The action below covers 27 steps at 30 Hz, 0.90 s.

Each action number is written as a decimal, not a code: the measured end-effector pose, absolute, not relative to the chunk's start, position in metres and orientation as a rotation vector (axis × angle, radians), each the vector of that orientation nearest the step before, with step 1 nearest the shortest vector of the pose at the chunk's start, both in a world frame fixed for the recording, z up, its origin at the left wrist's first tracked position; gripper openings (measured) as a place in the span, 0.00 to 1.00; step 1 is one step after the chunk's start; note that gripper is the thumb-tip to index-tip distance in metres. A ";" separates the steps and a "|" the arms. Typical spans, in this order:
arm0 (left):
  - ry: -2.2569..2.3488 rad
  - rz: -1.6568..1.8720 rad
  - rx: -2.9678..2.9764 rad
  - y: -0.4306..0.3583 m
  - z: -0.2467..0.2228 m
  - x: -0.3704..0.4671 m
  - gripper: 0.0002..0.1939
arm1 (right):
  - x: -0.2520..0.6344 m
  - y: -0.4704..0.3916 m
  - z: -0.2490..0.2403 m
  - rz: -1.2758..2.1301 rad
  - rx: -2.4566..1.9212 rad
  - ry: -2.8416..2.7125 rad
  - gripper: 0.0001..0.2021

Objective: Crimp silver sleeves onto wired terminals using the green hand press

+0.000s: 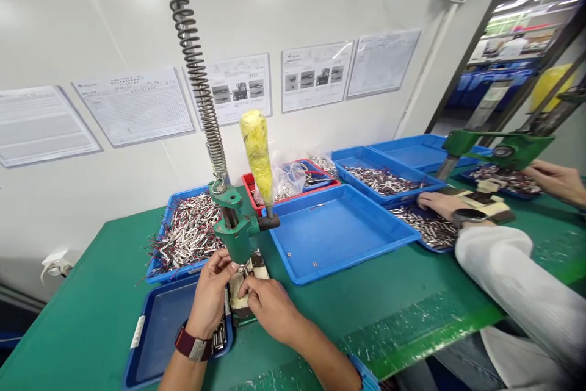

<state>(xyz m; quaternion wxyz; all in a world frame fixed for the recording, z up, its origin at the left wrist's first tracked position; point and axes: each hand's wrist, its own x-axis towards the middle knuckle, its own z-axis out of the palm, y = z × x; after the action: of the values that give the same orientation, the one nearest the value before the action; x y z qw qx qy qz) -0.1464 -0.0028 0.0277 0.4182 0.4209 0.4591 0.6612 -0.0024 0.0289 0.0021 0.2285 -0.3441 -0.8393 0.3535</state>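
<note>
My left hand [211, 293], with a dark red watch strap on its wrist, is at the left side of a green hand press [238, 241]. Its thumb and fingers are pinched together by the press's lower tip; what they hold is too small to make out. At the right of the tip is my right hand [272, 308], fingers curled over the pale press base [260, 272], their grip partly hidden. The press has a tall spring [195, 61] and a yellow-wrapped handle [257, 150] pointing up.
A blue tray of wired metal parts [190, 229] stands behind left, a dark blue tray [158, 330] in front of it. A large blue tray [343, 235] lies right of the press. Another person's sleeved arm [513, 275] and hands work at a second press [503, 150].
</note>
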 end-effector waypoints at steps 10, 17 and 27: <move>1.189 1.549 1.241 -0.002 0.027 -0.144 0.18 | 0.002 0.020 0.000 0.911 -0.896 -2.363 0.17; 1.237 1.493 1.214 -0.003 0.028 -0.150 0.17 | 0.026 0.055 0.070 0.955 -0.632 -1.589 0.12; 1.453 1.423 1.072 0.002 0.016 -0.159 0.21 | 0.013 0.097 0.264 1.437 -0.012 -1.466 0.22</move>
<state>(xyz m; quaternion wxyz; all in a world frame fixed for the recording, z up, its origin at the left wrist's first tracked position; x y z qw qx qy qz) -0.1592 0.0018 0.0157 0.4091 0.4257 0.5767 0.5647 0.0134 0.0968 0.2635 0.5179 -0.0048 -0.6109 0.5988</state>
